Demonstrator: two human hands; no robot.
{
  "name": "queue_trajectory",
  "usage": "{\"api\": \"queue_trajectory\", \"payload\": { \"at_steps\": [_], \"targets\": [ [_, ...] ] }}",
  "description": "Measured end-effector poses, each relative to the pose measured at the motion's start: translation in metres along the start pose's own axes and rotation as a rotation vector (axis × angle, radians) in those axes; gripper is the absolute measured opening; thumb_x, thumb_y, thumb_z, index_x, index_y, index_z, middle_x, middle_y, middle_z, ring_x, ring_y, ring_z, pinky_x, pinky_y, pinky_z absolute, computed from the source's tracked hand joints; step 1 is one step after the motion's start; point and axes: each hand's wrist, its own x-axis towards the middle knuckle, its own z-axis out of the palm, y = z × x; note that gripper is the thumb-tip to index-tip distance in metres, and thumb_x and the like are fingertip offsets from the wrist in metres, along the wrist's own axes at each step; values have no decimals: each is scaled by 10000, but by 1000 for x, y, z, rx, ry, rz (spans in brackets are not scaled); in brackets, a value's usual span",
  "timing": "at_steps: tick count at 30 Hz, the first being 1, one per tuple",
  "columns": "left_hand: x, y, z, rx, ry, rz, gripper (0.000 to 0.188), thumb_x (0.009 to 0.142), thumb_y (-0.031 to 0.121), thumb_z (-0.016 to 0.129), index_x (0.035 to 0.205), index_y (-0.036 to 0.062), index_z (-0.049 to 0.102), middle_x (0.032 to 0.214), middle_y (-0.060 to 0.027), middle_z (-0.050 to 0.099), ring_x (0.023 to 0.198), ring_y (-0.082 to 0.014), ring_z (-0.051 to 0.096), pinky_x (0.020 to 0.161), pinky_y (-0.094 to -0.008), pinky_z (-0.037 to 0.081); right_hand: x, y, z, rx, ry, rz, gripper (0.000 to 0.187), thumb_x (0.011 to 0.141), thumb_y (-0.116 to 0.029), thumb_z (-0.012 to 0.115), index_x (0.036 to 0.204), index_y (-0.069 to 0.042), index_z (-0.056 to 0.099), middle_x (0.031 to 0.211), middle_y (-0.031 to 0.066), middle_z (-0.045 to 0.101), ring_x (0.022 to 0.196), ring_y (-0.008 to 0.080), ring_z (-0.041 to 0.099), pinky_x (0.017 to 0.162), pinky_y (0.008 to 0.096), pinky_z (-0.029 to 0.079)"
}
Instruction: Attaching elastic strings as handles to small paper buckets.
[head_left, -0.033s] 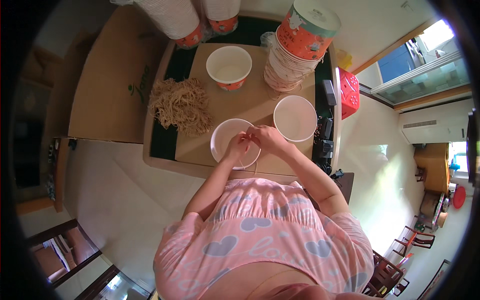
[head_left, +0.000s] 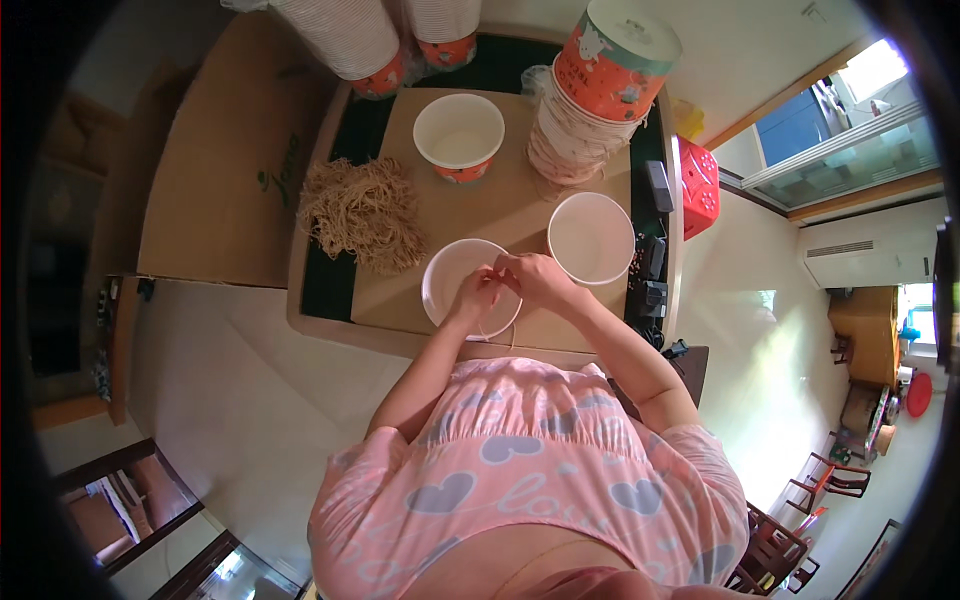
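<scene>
Over the near white tub (head_left: 446,283), the left hand (head_left: 478,296) and right hand (head_left: 534,277) meet, though I cannot tell whether either grip is closed on anything, while tangled twine (head_left: 362,215) lies at left on the table (head_left: 345,337).

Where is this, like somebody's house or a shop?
Probably somebody's house, though I can't be certain. There are wooden chairs off to the right and a red plastic stool beside the table. The stack of paper tubs suggests handwork happens here too.
</scene>
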Motion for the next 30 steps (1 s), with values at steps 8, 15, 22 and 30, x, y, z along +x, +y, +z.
{"api": "queue_trajectory", "payload": {
  "at_steps": [8, 15, 22, 30],
  "targets": [
    [-8, -2, -1, -17, 100, 192, 59, 860, 74, 564, 821, 58, 523, 631, 25, 470, 543, -42, 444, 448, -195, 330, -3, 7, 21, -24, -32, 113, 159, 797, -228, 618, 885, -95, 617, 715, 121, 639, 677, 301, 635, 609, 405, 496],
    [-24, 29, -9, 463, 87, 476, 117, 754, 29, 657, 750, 33, 540, 642, -2, 464, 570, -90, 485, 506, -247, 392, -5, 5, 23, 100, 25, 195, 117, 801, -172, 584, 853, -77, 628, 736, 139, 647, 675, 299, 639, 605, 387, 498],
    [-30, 24, -4, 590, 131, 606, 61, 730, -8, 640, 744, 47, 619, 673, -67, 522, 545, -174, 514, 516, -300, 413, 0, 5, 24, 318, 124, 196, 123, 768, -123, 635, 847, -30, 619, 696, 123, 645, 626, 202, 636, 583, 317, 489],
    [-30, 21, -17, 519, 46, 598, 191, 684, -82, 590, 746, 78, 672, 695, -67, 495, 602, -193, 527, 559, -314, 433, 2, 4, 23, 478, 87, 324, 121, 780, -141, 632, 822, -27, 641, 710, 137, 649, 660, 255, 642, 604, 347, 495]
  ]
}}
